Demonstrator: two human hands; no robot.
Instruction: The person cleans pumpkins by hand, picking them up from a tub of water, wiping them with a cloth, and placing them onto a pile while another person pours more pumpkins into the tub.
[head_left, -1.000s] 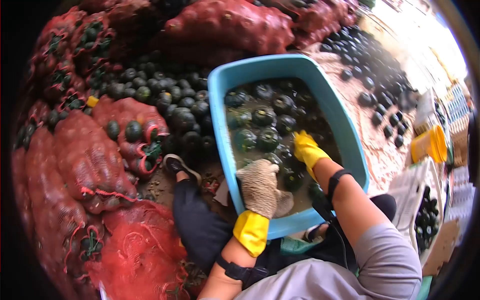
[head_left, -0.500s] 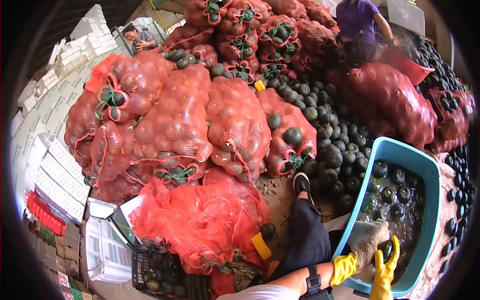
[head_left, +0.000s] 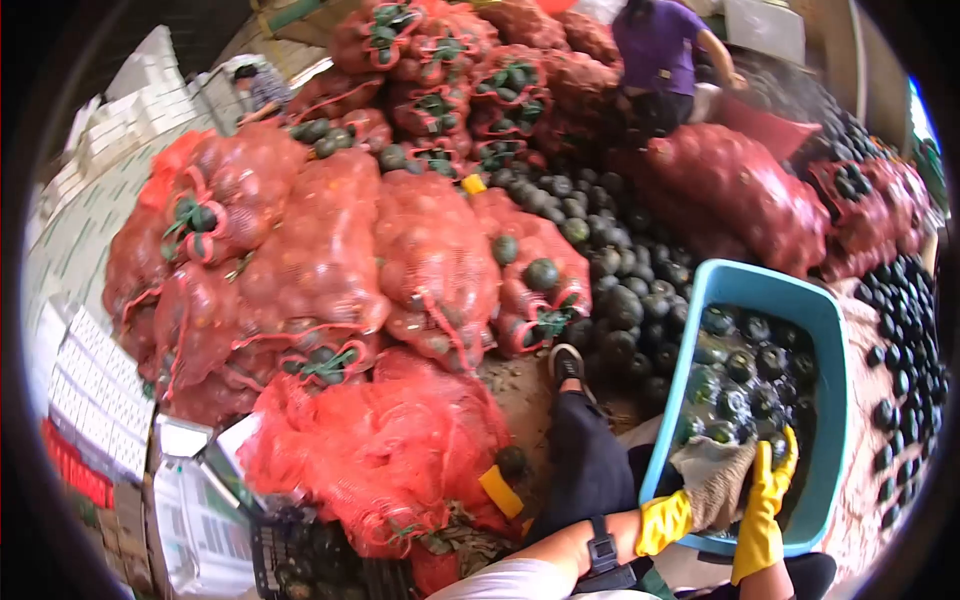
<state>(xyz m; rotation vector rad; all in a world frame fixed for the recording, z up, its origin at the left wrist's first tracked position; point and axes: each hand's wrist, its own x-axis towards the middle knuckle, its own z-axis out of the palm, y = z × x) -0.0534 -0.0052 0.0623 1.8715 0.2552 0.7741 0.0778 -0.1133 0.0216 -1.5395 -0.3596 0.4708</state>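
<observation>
My right hand (head_left: 764,510), in a yellow rubber glove, reaches into the blue tub (head_left: 657,440). A small dark green squash (head_left: 778,444) sits between its thumb and fingers. Close beside it on the left is my left hand (head_left: 668,520), also in a yellow glove. A greyish-brown cloth (head_left: 722,490) covers that hand from the wrist forward, so its fingers are hidden. Several dark green squashes (head_left: 740,366) float in the murky water ahead of both hands.
Loose squashes (head_left: 625,308) are heaped left of the tub, and more (head_left: 900,400) lie on its right. Filled red mesh sacks (head_left: 437,265) stand ahead. Loose red netting (head_left: 380,450) and a black crate (head_left: 300,555) lie at left. A person in purple (head_left: 660,50) is behind.
The whole view has shifted, so the scene sits further left. My right hand and the squash have moved away from the cloth, deeper into the tub.
</observation>
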